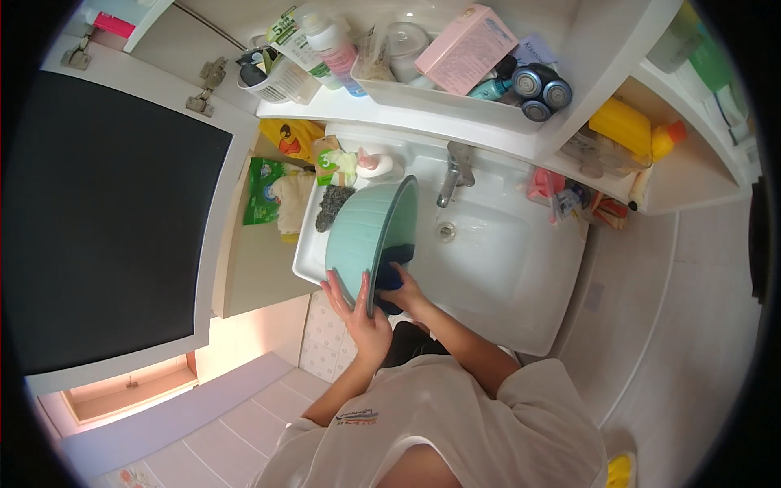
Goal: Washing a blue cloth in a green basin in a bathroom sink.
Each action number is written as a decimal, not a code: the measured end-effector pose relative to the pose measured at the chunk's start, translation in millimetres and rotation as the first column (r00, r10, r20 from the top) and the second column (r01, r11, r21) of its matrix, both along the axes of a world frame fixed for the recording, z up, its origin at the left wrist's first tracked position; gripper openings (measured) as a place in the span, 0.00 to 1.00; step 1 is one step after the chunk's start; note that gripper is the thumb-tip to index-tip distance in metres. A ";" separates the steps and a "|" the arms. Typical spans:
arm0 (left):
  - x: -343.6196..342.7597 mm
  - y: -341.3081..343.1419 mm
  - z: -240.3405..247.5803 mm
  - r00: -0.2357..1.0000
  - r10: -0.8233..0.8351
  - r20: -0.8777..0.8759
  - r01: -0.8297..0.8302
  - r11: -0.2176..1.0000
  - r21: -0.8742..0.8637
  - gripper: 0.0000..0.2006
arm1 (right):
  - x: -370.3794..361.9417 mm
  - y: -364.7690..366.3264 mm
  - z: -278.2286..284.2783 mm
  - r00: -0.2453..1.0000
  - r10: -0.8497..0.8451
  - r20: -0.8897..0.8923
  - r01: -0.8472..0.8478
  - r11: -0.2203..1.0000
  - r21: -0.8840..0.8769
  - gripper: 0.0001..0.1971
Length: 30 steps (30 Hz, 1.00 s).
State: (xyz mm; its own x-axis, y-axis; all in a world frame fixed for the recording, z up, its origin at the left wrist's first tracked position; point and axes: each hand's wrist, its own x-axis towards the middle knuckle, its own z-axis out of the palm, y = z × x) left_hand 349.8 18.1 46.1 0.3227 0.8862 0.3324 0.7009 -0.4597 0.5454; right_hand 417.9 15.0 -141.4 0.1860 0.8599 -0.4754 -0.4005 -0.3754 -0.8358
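White cloth of my own shirt fills the near edge of the view, and both forearms run up from it toward the sink. My left hand point(358, 313) is spread flat against the outside of the teal basin point(366, 232), fingers splayed and thumb hooked over its near rim, so it props the basin rather than clenching it. My right hand point(407, 286) sits just to the right of it, curled closed around a dark blue cloth point(392, 272) that hangs out of the basin's mouth; how tightly it grips I cannot tell.

The basin is tipped up on its edge, its mouth turned right toward the bowl of the white sink point(496, 268), resting on the sink's left rim just beyond my left hand. I judge the emptying to be well along: the basin is already steeply tilted and the cloth is at its lower lip, but I cannot see any water, poured or remaining. What looks left is getting the cloth fully clear and setting the basin down.

Beyond my right hand the drain point(445, 231) lies open in the sink bowl, and past that stands the chrome tap point(454, 172). Farther off, above both hands, a shelf point(407, 110) carries bottles, a pink box point(465, 47) and other toiletries.
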 end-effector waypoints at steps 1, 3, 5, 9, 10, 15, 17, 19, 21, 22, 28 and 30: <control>-2.1 -1.2 -0.3 1.000 0.002 -0.013 -0.002 1.000 0.013 0.36 | -0.6 1.3 2.4 1.000 0.007 -0.002 -0.007 1.000 0.002 0.46; -6.1 -2.1 -2.5 1.000 0.010 -0.003 -0.010 1.000 0.017 0.37 | -0.3 2.8 7.2 0.996 0.081 0.027 -0.082 0.996 0.037 0.48; -7.4 -2.2 -4.5 1.000 0.009 0.013 -0.009 1.000 0.018 0.37 | 0.3 2.2 14.6 0.966 0.091 0.244 -0.109 0.992 0.063 0.49; -12.3 -1.0 -1.1 0.998 0.047 0.036 -0.046 0.999 -0.022 0.37 | 7.4 -2.3 44.1 0.735 0.225 0.639 -0.305 0.952 0.015 0.49; -12.0 -0.4 0.8 0.998 0.058 0.036 -0.056 0.998 -0.042 0.37 | 9.1 -2.4 45.3 0.735 0.223 0.640 -0.301 0.953 0.014 0.49; -24.3 9.5 0.7 0.987 0.071 0.146 -0.043 0.981 -0.188 0.36 | 18.8 1.7 42.0 0.575 0.388 0.720 -0.464 0.880 -0.103 0.48; -29.9 12.3 -2.4 0.982 0.065 0.177 -0.022 0.971 -0.236 0.37 | 24.2 5.0 41.0 0.571 0.460 0.680 -0.515 0.846 -0.139 0.48; -33.0 16.9 -6.9 0.971 0.078 0.227 -0.011 0.959 -0.284 0.37 | 27.5 5.3 40.7 0.560 0.531 0.637 -0.565 0.806 -0.175 0.47; -35.9 21.2 -9.5 0.954 0.100 0.283 0.002 0.940 -0.340 0.36 | 29.7 3.6 40.7 0.483 0.580 0.656 -0.594 0.768 -0.241 0.46; -37.9 23.4 -10.7 0.935 0.124 0.332 0.016 0.921 -0.390 0.35 | 31.7 3.1 42.9 0.478 0.583 0.657 -0.594 0.765 -0.247 0.46; -46.0 41.3 -30.3 0.577 0.542 0.611 0.156 0.662 -0.733 0.37 | 36.3 -13.0 44.4 0.814 0.246 0.526 -0.244 0.967 -0.074 0.41; -49.0 51.3 -38.3 0.557 0.617 0.556 0.194 0.555 -0.809 0.37 | 37.6 -13.2 50.4 0.897 -0.051 0.439 0.025 0.998 0.065 0.38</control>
State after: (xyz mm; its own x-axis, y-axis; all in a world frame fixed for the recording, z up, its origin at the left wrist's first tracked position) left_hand 300.8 69.4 7.8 0.0829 0.8762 -0.4748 -0.1391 0.4819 0.8651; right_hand 455.5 1.8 -90.9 0.3980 0.8710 -0.2882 -0.0002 -0.3141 -0.9494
